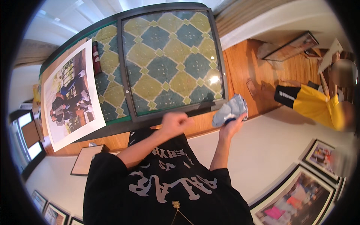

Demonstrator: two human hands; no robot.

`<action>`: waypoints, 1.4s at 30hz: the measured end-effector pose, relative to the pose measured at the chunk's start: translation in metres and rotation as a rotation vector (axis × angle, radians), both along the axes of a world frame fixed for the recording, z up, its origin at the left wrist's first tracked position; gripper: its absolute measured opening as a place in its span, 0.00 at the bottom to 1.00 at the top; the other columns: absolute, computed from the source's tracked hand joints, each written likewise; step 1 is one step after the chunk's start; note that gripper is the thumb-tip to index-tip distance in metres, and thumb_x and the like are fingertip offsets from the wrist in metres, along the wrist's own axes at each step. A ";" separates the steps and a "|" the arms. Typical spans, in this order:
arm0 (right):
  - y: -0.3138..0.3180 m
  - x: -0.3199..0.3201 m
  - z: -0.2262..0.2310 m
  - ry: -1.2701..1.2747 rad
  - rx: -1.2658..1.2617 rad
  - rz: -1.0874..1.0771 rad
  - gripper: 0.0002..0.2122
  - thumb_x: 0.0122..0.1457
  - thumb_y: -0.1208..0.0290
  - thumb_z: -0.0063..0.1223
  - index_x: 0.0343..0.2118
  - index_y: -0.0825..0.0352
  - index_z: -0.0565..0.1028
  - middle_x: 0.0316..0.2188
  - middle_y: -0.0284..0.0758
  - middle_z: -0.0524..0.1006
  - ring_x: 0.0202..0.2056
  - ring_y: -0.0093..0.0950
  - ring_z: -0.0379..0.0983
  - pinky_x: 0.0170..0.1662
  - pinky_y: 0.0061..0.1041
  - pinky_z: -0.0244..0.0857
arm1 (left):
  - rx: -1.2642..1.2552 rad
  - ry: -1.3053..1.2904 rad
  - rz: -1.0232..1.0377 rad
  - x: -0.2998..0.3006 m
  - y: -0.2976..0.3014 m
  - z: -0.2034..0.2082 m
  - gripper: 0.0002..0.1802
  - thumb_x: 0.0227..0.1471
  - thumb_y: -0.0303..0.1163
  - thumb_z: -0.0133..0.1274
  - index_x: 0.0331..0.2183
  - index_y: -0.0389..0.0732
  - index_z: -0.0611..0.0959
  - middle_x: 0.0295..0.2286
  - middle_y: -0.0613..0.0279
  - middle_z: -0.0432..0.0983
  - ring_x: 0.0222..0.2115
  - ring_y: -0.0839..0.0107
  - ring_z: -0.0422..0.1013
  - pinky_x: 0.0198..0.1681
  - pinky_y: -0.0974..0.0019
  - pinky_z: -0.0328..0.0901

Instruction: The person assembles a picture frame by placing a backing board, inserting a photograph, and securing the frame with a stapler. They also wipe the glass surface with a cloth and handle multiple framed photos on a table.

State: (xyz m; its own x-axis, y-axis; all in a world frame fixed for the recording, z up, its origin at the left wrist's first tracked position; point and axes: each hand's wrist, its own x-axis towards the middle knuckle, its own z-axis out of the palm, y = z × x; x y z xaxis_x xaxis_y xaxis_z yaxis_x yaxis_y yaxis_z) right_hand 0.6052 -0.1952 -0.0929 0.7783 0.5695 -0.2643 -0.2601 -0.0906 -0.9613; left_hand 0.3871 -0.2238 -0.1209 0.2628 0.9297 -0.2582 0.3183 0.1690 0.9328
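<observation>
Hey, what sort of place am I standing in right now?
Likely a room in a home, though perhaps a studio: there's a wood floor, framed photos on a white wall, and a table with a patterned top and a large print.

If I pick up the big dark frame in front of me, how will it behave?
The dark frame will probably be fairly stiff, since its rim encloses all four sides. Its clear pane shines in spots, so it may be glass or plastic, likely slick and possibly fragile.
</observation>
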 end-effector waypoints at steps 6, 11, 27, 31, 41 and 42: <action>0.161 -0.059 -0.083 -1.025 -0.009 0.544 0.18 0.64 0.63 0.44 0.52 0.67 0.70 0.48 0.42 0.70 0.55 0.40 0.60 0.60 0.42 0.49 | 0.533 0.791 0.854 -0.150 0.118 -0.048 0.14 0.52 0.38 0.55 0.40 0.42 0.82 0.30 0.57 0.74 0.32 0.59 0.70 0.38 0.60 0.64; 0.216 -0.092 -0.112 -1.384 -0.193 0.818 0.19 0.65 0.60 0.40 0.51 0.67 0.71 0.56 0.39 0.66 0.61 0.41 0.54 0.63 0.47 0.38 | 0.412 0.738 0.847 -0.215 0.134 -0.107 0.17 0.53 0.39 0.54 0.44 0.44 0.82 0.30 0.62 0.72 0.33 0.64 0.69 0.37 0.61 0.62; 0.343 -0.282 -0.135 -1.352 0.410 1.130 0.19 0.61 0.62 0.45 0.44 0.76 0.75 0.52 0.50 0.71 0.57 0.47 0.62 0.62 0.44 0.48 | 0.374 0.853 0.802 -0.204 0.139 -0.092 0.14 0.50 0.37 0.58 0.41 0.51 0.85 0.29 0.69 0.68 0.31 0.70 0.66 0.34 0.64 0.54; 0.335 -0.322 -0.131 -1.165 0.594 1.311 0.17 0.61 0.62 0.46 0.40 0.74 0.76 0.50 0.49 0.73 0.55 0.46 0.64 0.61 0.44 0.50 | 0.345 0.844 0.811 -0.205 0.136 -0.093 0.14 0.50 0.38 0.58 0.41 0.51 0.85 0.29 0.69 0.68 0.32 0.70 0.66 0.35 0.63 0.54; 0.253 -0.320 -0.112 -0.447 0.515 1.529 0.17 0.64 0.60 0.42 0.37 0.71 0.76 0.40 0.46 0.77 0.48 0.47 0.70 0.56 0.40 0.59 | 0.380 0.828 0.827 -0.207 0.136 -0.100 0.14 0.52 0.38 0.57 0.41 0.50 0.85 0.29 0.69 0.68 0.30 0.71 0.65 0.34 0.65 0.52; 0.237 -0.309 -0.107 -0.390 0.469 1.553 0.15 0.63 0.62 0.44 0.36 0.71 0.76 0.38 0.47 0.77 0.45 0.48 0.71 0.54 0.40 0.61 | 0.386 0.827 0.828 -0.207 0.135 -0.101 0.14 0.52 0.38 0.57 0.41 0.50 0.85 0.29 0.69 0.68 0.30 0.71 0.65 0.35 0.65 0.52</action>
State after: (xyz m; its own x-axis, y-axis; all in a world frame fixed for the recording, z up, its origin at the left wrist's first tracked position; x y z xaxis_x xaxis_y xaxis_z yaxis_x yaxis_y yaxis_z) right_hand 0.2967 0.0414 -0.1995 -0.5917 0.7804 0.2021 0.0414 0.2798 -0.9592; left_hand 0.1804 -0.0889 -0.2214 -0.5539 0.7905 0.2612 0.7647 0.3590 0.5352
